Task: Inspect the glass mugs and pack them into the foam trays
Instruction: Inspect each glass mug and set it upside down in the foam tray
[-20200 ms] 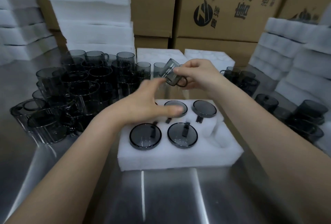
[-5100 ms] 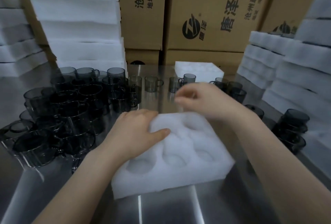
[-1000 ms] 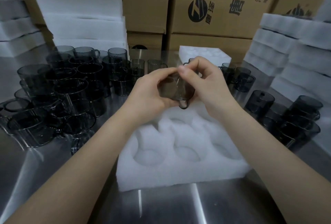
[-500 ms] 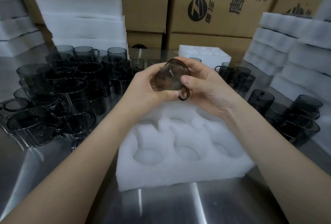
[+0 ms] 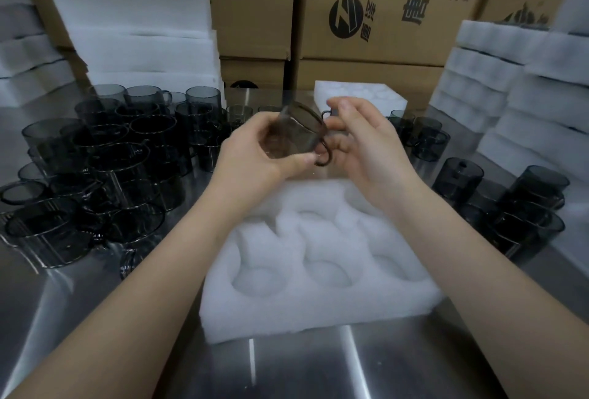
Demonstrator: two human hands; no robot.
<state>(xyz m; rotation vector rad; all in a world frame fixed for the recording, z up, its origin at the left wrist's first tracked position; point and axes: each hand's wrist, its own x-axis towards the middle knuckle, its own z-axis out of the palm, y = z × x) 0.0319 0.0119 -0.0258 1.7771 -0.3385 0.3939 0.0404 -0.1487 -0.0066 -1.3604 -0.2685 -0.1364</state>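
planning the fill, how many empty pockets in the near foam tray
5 in the foam tray: three in the near row, left, middle, right; two in the far row, middle and right. The left forearm may hide a sixth.

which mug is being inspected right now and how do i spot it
Start at the white foam tray with empty round pockets on the steel table. Above its far edge, the left hand and right hand together grip one smoky grey glass mug. It is the only mug lifted and tilted; the other mugs crowd the table at both sides.
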